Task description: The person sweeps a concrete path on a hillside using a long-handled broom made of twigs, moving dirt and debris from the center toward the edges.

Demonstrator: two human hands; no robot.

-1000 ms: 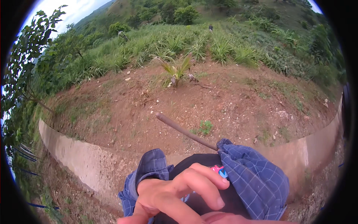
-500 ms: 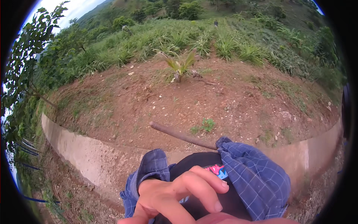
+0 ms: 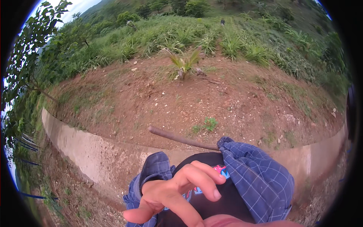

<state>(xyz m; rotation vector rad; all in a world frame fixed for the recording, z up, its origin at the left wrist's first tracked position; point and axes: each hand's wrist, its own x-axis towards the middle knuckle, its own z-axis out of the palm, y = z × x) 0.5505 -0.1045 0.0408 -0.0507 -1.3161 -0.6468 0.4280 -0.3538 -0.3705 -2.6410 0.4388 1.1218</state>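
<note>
My left hand (image 3: 177, 193) comes out of a blue checked sleeve (image 3: 157, 168) in front of my dark shirt (image 3: 200, 159). Its fingers are apart and loosely bent, with nothing in them. Beyond it, a brown wooden stick (image 3: 181, 139) lies crosswise. One end points left over the low wall, and the other disappears behind the blue checked cloth of my right sleeve (image 3: 257, 178). What holds the stick is hidden. My right hand does not show. A blurred skin-toned patch at the lower edge is too close to make out.
A low curved concrete wall (image 3: 87, 151) runs across in front of me. Past it, reddish stony soil (image 3: 151, 102) rises to a small palm-like plant (image 3: 183, 68) and rows of leafy plants (image 3: 166, 38). Two distant figures stand there. A leafy tree (image 3: 30, 53) grows at the left.
My left hand has shifted slightly up and left, and its thumb now shows more fully. The free end of the stick sits a little further left. The view has tilted slightly.
</note>
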